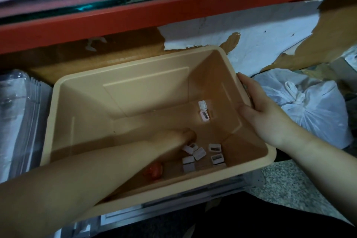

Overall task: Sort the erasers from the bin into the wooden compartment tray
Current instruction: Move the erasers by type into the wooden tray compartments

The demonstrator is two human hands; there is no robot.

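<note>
A deep tan plastic bin (123, 75) fills the middle of the head view. Several small white erasers (199, 153) lie on its floor near the front right, and two more (203, 110) sit further back by the right wall. A red object (153, 169) lies beside my left forearm. My left hand (173, 137) reaches down to the bin floor just left of the erasers; its fingers are blurred and partly hidden. My right hand (258, 106) grips the bin's right rim, thumb inside, fingers outside. The wooden compartment tray is out of view.
A red shelf beam (173, 9) runs across above the bin. A knotted white plastic bag (313, 106) lies to the right. Stacked clear plastic items (17, 114) stand to the left. Speckled floor (289, 189) shows at the lower right.
</note>
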